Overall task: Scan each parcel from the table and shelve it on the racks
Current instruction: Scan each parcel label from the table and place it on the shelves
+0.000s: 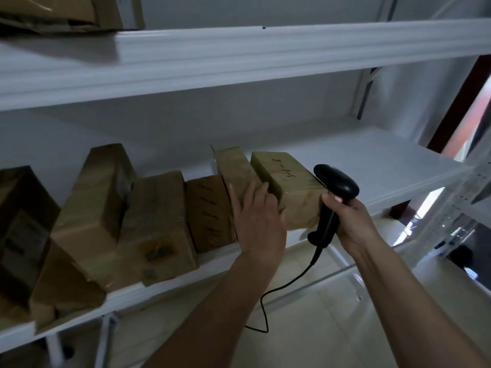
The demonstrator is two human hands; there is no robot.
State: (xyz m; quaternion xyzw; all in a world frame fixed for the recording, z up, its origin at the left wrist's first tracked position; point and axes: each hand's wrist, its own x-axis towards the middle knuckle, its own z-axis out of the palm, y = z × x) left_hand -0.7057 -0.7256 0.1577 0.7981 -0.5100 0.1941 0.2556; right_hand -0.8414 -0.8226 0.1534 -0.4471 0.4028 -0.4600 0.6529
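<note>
Brown parcel (pixel 289 187) at the shelf (pixel 372 166) edge, pressed by the flat, straight fingers of the left hand (pixel 255 219). Right hand (pixel 348 221) grips one black scanner (pixel 332 200) touching the parcel's right end. Six more boxes (pixel 159 224) line the shelf leftward.

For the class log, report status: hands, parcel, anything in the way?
Left hand flat against the marked parcel, pushing it onto the shelf. Right hand grips the scanner. Parcel overhangs the front edge; neighbouring parcel tight alongside.
</note>
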